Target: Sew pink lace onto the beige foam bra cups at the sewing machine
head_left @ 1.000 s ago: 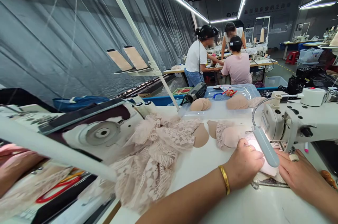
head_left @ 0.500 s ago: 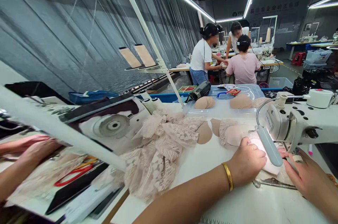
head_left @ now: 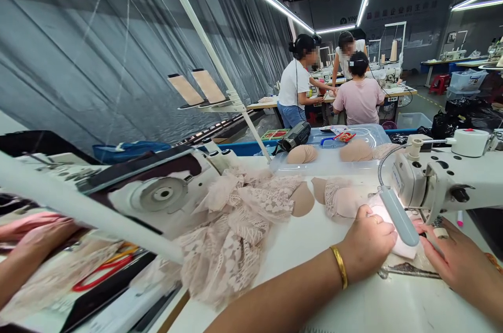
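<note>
My left hand (head_left: 366,245), with a gold bangle on the wrist, is curled over a pale pink piece of fabric (head_left: 383,217) lying under the sewing machine's lamp (head_left: 397,215). My right hand (head_left: 451,257) rests on the same piece by the needle area, fingers pressed on the cloth. The white sewing machine (head_left: 448,176) stands just behind both hands. A pile of beige lace garments (head_left: 236,228) lies to the left of my left hand, with foam bra cups (head_left: 302,199) beside it.
A clear plastic box (head_left: 334,152) with more cups stands behind. Another sewing machine (head_left: 157,186) and a neighbour's hand (head_left: 43,239) with red-handled scissors (head_left: 94,275) are at left. Three people work at a far table (head_left: 393,95). A thread stand (head_left: 204,87) rises at centre.
My hands have stayed on the pink piece, with the left hand shifting slightly. The view has swung a little; the neighbour's hand at left has moved slightly.
</note>
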